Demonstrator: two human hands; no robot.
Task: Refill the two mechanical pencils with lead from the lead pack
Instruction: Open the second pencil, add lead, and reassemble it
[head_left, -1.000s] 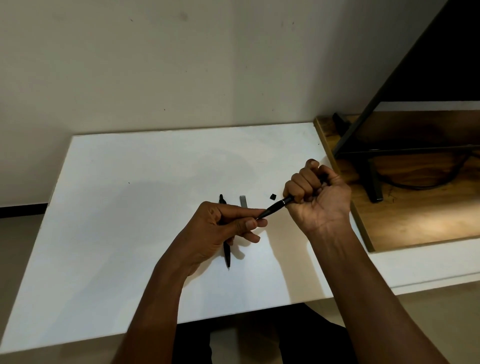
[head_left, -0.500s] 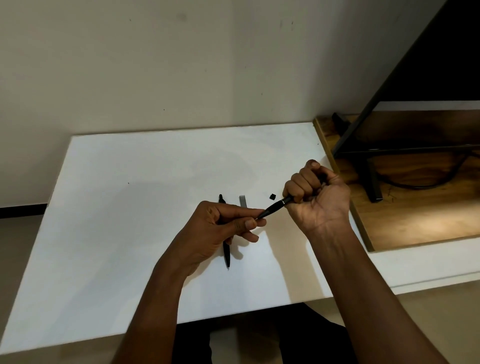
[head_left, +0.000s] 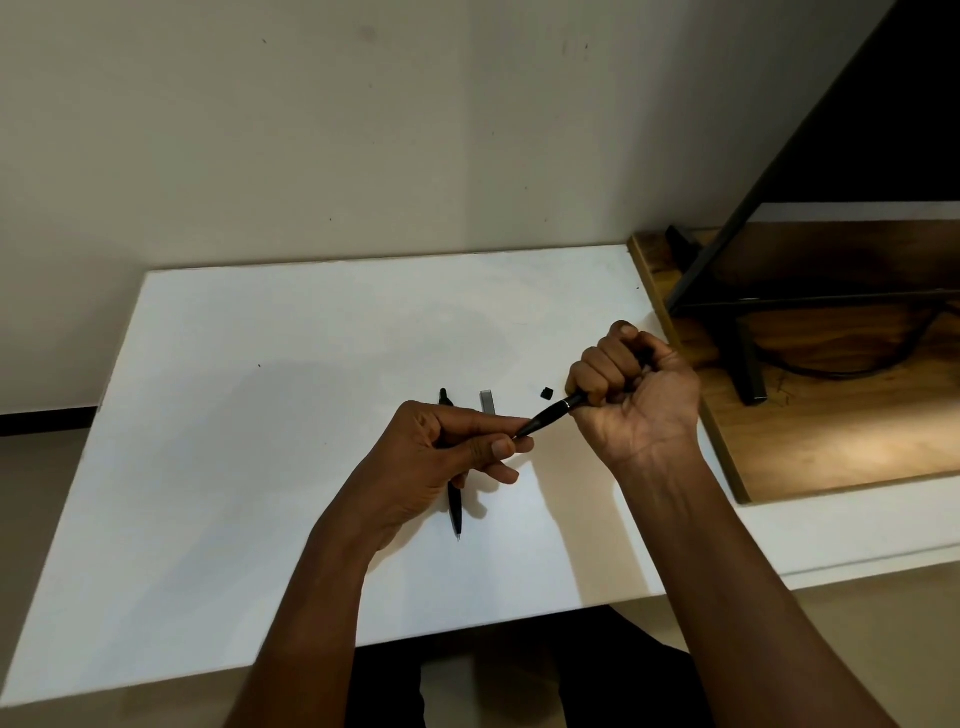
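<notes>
**Hardly anything has moved: both hands hold one pencil**

The fingers of the right hand are curled tight round the back part of the held pencil, like a fist. The thumb and first finger of the left hand pinch its thin front tip. If there is a lead between them, it is too small to see.

Almost nothing has changed since a second ago. Both hands are in the same place. The pencil points the same way, down and to the left. I think the person is busy with a small, slow job at the tip, maybe pushing a lead in or checking it. So the first pencil is probably not done yet.

The held pencil is black and thin, with a shiny ring near the right fist. It is up in the air, over the white surface.

Further out, the second pencil lies on the surface, partly hidden under the left hand, with its tip toward the person. It is black too, and I think it still needs its lead. Near its far end lies the grey lead pack, and near that a little black cap. At the right edge sits a wooden board.
</notes>
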